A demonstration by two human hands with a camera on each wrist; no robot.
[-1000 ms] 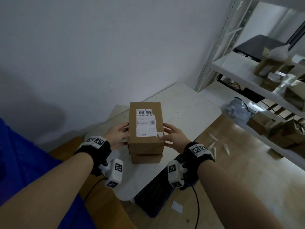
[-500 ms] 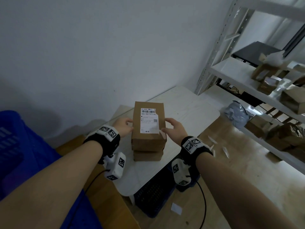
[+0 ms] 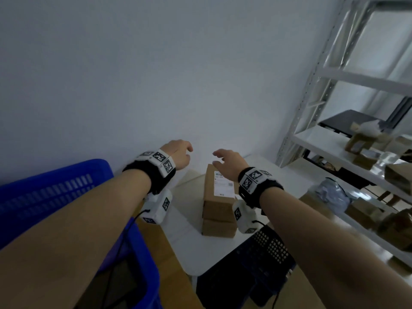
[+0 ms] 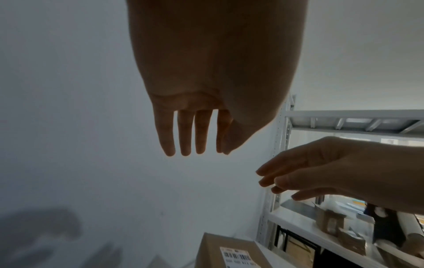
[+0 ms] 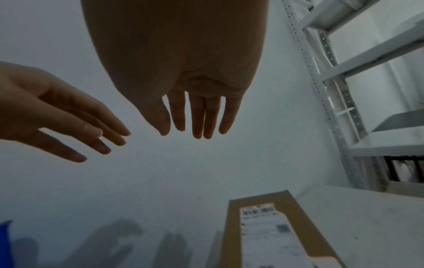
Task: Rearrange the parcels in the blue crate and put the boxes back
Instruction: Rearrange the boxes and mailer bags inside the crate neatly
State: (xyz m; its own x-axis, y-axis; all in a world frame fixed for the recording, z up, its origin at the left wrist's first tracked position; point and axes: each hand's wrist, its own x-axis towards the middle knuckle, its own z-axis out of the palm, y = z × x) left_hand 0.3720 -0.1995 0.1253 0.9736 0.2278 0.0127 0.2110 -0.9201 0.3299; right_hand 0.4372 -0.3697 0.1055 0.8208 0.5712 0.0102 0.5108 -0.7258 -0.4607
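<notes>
Bearing white label, brown box (image 3: 219,192) stacked.

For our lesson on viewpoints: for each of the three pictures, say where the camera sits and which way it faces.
Head: worn on the head, looks forward and down at both forearms, left hand, right hand, stacked boxes, blue crate.
Left wrist: looks along straight fingers toward the wall.
Right wrist: looks along straight fingers toward the wall.
Shared: all show the labelled top box.
</notes>
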